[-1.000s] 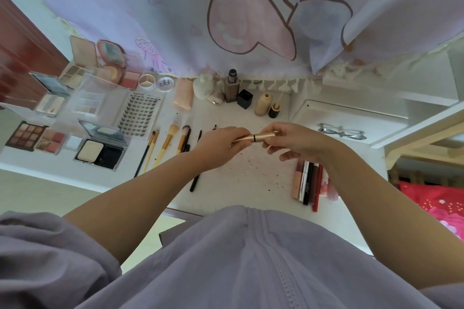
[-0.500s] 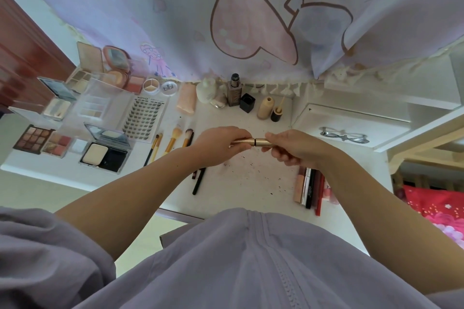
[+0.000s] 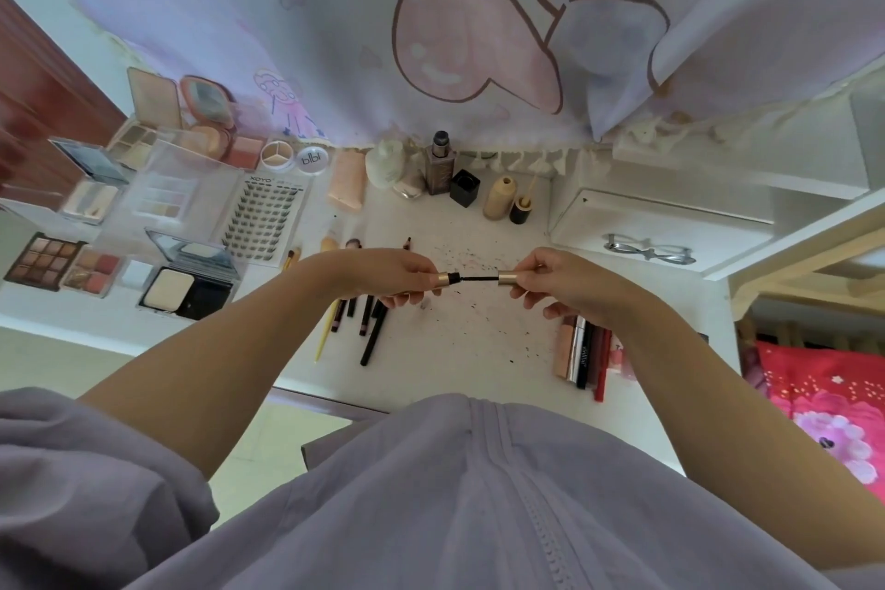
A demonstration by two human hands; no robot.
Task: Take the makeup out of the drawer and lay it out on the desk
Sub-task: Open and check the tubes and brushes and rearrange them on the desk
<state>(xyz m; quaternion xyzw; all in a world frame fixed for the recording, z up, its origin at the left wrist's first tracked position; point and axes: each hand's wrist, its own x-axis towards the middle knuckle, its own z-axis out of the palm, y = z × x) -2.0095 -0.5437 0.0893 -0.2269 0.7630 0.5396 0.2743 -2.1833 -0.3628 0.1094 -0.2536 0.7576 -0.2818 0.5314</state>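
We held a gold mascara tube (image 3: 443,279) in our left hand (image 3: 390,275) above the desk (image 3: 483,326); our right hand (image 3: 560,285) pinched its cap (image 3: 507,277), the black wand (image 3: 476,278) partly drawn out between them.

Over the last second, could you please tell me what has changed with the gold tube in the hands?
The gold mascara tube has come open: the right hand drew the cap rightward, baring the black wand, while the left hand kept its grip. The makeup on the desk lies as before.
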